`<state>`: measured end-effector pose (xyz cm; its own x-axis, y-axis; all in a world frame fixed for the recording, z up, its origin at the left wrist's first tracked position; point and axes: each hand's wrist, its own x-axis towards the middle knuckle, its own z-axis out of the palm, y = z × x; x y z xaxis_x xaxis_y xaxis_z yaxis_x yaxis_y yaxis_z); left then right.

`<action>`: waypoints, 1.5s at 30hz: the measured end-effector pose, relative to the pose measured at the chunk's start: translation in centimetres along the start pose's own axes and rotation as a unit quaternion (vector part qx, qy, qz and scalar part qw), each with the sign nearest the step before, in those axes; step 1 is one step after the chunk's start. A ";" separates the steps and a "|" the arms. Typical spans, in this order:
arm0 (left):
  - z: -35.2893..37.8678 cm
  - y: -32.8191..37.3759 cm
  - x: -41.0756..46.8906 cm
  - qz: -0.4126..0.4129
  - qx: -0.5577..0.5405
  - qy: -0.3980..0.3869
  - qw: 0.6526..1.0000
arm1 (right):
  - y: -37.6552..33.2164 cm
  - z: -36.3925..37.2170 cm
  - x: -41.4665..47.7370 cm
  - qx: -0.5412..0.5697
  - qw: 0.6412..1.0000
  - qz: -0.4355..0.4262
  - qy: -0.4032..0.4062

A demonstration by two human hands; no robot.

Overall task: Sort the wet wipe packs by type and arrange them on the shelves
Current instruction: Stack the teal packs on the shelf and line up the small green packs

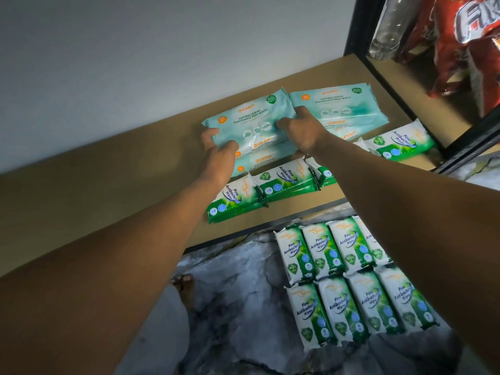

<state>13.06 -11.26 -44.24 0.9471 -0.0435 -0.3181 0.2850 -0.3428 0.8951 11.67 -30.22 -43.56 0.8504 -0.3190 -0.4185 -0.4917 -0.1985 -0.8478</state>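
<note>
On the tan shelf board lies a left stack of teal Guardian wipe packs. My left hand grips its left side and my right hand grips its right side, fingers curled over the top pack. A second teal stack lies just to the right of it. In front of both stacks, a row of green-and-white Pine Antibacterial packs runs along the shelf's front edge. Several more Pine packs lie in two rows on the grey floor below.
A black shelf frame stands at the right with red snack bags and a clear bottle behind it. A white wall backs the shelf. A bare foot rests on the marbled floor.
</note>
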 end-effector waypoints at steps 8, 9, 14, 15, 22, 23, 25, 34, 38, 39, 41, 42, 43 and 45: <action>-2.2 2.9 -2.3 0.037 0.039 0.048 0.997 | -1.7 0.6 -3.3 0.046 0.996 -0.067 0.027; -2.6 3.2 -2.9 0.039 0.047 0.052 0.997 | -1.9 0.4 -4.1 0.042 0.996 -0.079 0.025; -3.4 3.9 -7.0 0.030 0.075 0.046 0.996 | -2.3 -0.8 -8.4 0.021 0.996 -0.084 0.021; -3.4 3.8 -7.8 0.023 0.081 0.044 0.995 | -2.0 -0.9 -9.1 0.016 0.997 -0.079 0.022; -4.3 3.9 -12.0 0.037 0.123 0.040 0.991 | -1.3 -1.7 -13.9 0.029 0.995 -0.084 0.038; -4.5 4.2 -12.8 0.043 0.128 0.039 0.990 | -1.5 -1.9 -14.7 0.031 0.995 -0.087 0.040; -5.0 4.6 -14.1 0.051 0.129 0.032 0.990 | -1.7 -2.2 -16.4 0.034 0.994 -0.089 0.044; -6.4 9.7 -20.9 0.129 0.126 -0.015 0.984 | -4.3 -5.6 -25.6 0.048 0.983 -0.128 0.122; -6.8 12.4 -24.7 0.163 0.119 -0.032 0.979 | -5.5 -7.0 -30.2 0.061 0.969 -0.156 0.181; -6.9 13.0 -25.6 0.171 0.122 -0.038 0.977 | -5.7 -7.4 -31.4 0.063 0.966 -0.157 0.195; -7.3 14.3 -27.8 0.189 0.132 -0.050 0.972 | -6.1 -8.0 -33.9 0.061 0.960 -0.162 0.218; -7.4 14.7 -28.4 0.189 0.136 -0.053 0.971 | -6.2 -8.3 -34.6 0.059 0.959 -0.162 0.227; -7.5 15.3 -29.3 0.189 0.136 -0.059 0.971 | -6.5 -8.6 -35.7 0.055 0.955 -0.166 0.240; -7.9 16.2 -31.1 0.195 0.131 -0.067 0.970 | -7.1 -9.2 -38.0 0.047 0.947 -0.179 0.262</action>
<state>-10.64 -8.04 -17.33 0.9427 -0.3326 -0.0254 -0.1539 -0.5012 0.8515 -18.92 -25.20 -18.65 0.7378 -0.6677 0.0994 -0.1502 -0.3058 -0.9402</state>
